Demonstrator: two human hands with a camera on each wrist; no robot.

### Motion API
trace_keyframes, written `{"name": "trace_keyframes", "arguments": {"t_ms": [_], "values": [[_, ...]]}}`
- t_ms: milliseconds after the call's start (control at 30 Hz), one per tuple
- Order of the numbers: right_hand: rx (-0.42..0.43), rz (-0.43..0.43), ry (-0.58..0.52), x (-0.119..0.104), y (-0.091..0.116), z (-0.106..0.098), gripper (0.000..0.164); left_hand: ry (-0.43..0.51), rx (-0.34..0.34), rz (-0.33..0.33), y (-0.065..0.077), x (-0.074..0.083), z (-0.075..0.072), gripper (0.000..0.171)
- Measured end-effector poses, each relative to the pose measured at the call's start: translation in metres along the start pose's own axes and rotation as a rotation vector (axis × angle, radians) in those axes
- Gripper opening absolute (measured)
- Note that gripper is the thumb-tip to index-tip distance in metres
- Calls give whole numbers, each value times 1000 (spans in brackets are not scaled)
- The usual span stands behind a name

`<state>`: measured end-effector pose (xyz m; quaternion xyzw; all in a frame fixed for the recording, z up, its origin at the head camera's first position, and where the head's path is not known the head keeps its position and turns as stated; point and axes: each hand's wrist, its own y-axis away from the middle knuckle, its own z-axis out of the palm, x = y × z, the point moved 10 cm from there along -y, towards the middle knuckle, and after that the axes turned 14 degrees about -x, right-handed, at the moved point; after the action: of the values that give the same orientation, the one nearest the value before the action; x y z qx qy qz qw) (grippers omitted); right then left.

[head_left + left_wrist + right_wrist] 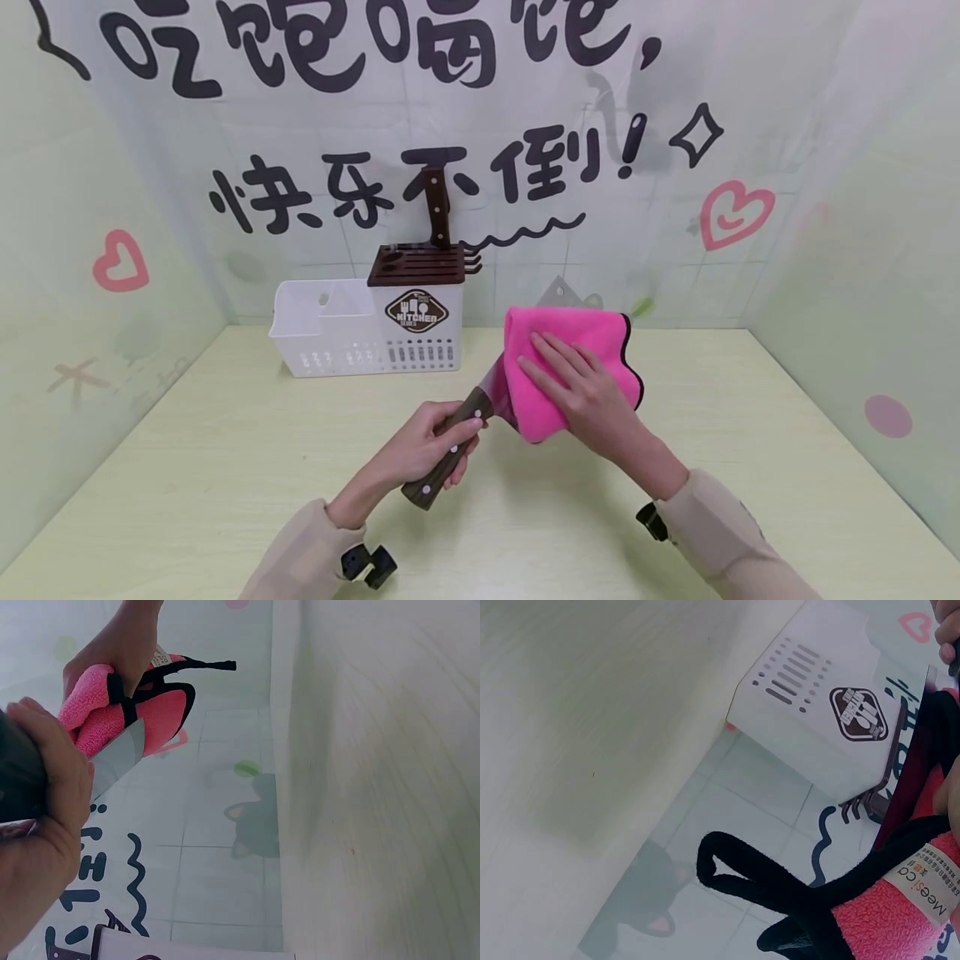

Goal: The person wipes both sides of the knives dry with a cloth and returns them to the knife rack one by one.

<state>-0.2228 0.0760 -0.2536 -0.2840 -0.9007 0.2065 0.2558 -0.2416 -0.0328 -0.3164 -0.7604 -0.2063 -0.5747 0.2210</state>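
Note:
My left hand grips the dark riveted handle of a kitchen knife, held tilted above the table. The knife's broad blade runs up and to the right, mostly hidden beneath a pink towel with black edging. My right hand holds that towel against the blade, its fingers spread over the front. In the left wrist view, bare blade shows below the folded cloth. A black loop and a white label on the towel appear in the right wrist view.
A white holder with a slotted brown top stands at the back, another knife upright in it. Its low white basket section is on the left. The pale table meets printed walls behind and at both sides.

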Motion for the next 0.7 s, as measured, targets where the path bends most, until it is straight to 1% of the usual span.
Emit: {"name": "trace_keyframes", "arguments": {"t_ms": [333, 700], "values": [[-2, 84, -55, 23, 2, 0, 64, -22, -8, 16, 0, 2, 2, 29], [2, 158, -105, 43, 4, 2, 70, -26, -10, 20, -1, 1, 1, 28]]}}
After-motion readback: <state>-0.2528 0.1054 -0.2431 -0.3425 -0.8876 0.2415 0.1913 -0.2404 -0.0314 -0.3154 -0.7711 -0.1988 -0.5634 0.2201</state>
